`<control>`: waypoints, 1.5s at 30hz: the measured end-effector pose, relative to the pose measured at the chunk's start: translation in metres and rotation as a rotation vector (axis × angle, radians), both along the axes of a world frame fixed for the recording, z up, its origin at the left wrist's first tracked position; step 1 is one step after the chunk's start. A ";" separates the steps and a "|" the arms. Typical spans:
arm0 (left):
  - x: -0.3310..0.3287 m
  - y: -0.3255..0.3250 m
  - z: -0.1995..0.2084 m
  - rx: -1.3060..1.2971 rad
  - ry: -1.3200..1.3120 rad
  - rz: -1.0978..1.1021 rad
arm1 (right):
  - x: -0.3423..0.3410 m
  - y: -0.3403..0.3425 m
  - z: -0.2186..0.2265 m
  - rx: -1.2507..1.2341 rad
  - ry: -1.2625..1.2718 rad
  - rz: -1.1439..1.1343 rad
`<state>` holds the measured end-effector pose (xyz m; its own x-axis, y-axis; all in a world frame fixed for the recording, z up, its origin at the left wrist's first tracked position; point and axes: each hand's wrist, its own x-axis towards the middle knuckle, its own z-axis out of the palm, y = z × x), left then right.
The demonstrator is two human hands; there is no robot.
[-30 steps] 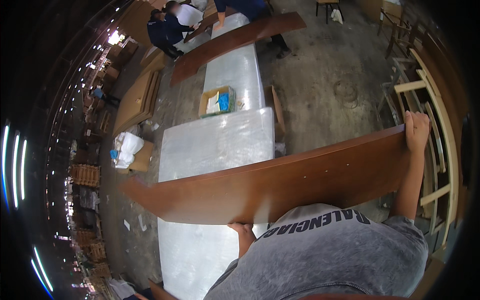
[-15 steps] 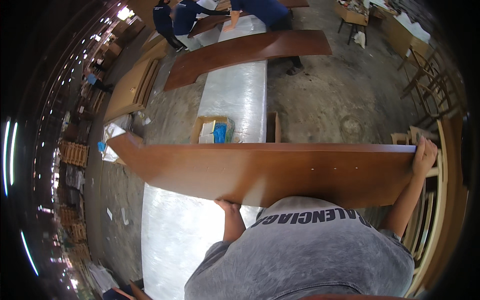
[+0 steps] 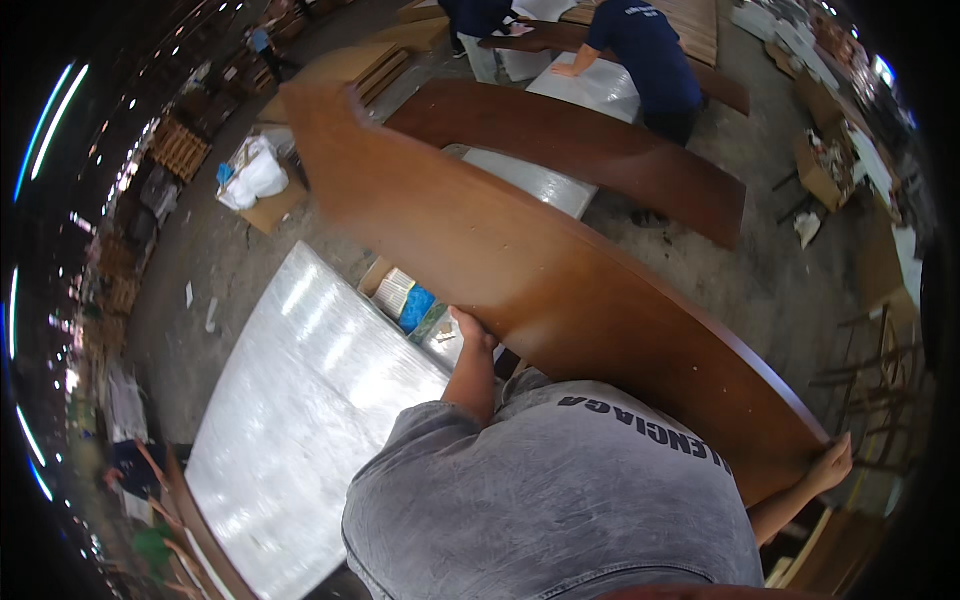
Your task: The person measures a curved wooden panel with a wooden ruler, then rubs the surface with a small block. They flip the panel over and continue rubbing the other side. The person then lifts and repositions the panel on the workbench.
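Observation:
A long, brown wooden panel [image 3: 540, 270] with a shaped far-left end and a few small holes slants across in front of my body. My left hand [image 3: 474, 330] grips its lower edge near the middle, thumb showing. At the panel's right end, my right hand [image 3: 831, 465] is wrapped round the corner. Part of the panel's near edge is hidden behind my grey shirt. Below its left half lies a plastic-wrapped table surface [image 3: 310, 400]. An open cardboard box [image 3: 376, 274] with papers and a blue bag sits beside my left hand.
A second dark brown panel [image 3: 590, 150] rests on another wrapped table [image 3: 540, 180] ahead. A person in a dark blue shirt [image 3: 643, 55] leans there. Wooden chair frames [image 3: 875, 385] stand at right. A carton with white bags [image 3: 260, 180] is at left; another person [image 3: 135, 468] is lower left.
The panel has swung from nearly level to a slant, its left end moving up and away and its right end coming down nearer me. Both hands keep their hold on it. My view has turned too.

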<state>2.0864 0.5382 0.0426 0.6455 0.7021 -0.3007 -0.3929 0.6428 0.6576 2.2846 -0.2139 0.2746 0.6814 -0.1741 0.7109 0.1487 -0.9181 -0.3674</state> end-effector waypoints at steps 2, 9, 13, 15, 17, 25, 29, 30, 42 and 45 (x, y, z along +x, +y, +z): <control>0.050 0.008 -0.009 -0.055 -0.037 0.030 | 0.034 -0.003 0.003 0.064 0.040 0.040; 0.173 0.053 -0.045 -0.228 -0.104 0.072 | 0.129 0.027 0.030 -0.063 0.079 -0.002; 0.193 0.070 -0.061 -0.199 -0.051 0.032 | 0.165 0.063 0.047 -0.191 0.012 -0.005; 0.197 0.076 -0.065 -0.301 -0.082 0.084 | 0.184 0.083 0.056 -0.246 0.047 -0.060; 0.198 0.079 -0.067 -0.297 -0.075 0.098 | 0.205 0.106 0.064 -0.263 0.046 -0.035; 0.177 0.087 -0.057 -0.321 0.053 0.232 | 0.270 0.183 0.066 -0.310 -0.060 0.097; 0.169 0.092 -0.046 -0.350 0.163 0.299 | 0.287 0.211 0.065 -0.303 -0.038 0.071; 0.167 0.094 -0.045 -0.360 0.118 0.288 | 0.290 0.218 0.065 -0.319 0.039 0.075; 0.148 0.109 -0.088 -0.341 0.297 0.503 | 0.330 0.253 0.022 -0.313 0.443 -0.042; 0.141 0.112 -0.095 -0.308 0.482 0.515 | 0.330 0.250 0.014 -0.368 0.345 0.004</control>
<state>2.2272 0.6505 -0.0522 0.0079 0.7179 -0.6961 -0.4077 0.6380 0.6533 2.6147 0.0360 0.2881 0.8875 0.0485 0.4583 0.0791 -0.9957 -0.0478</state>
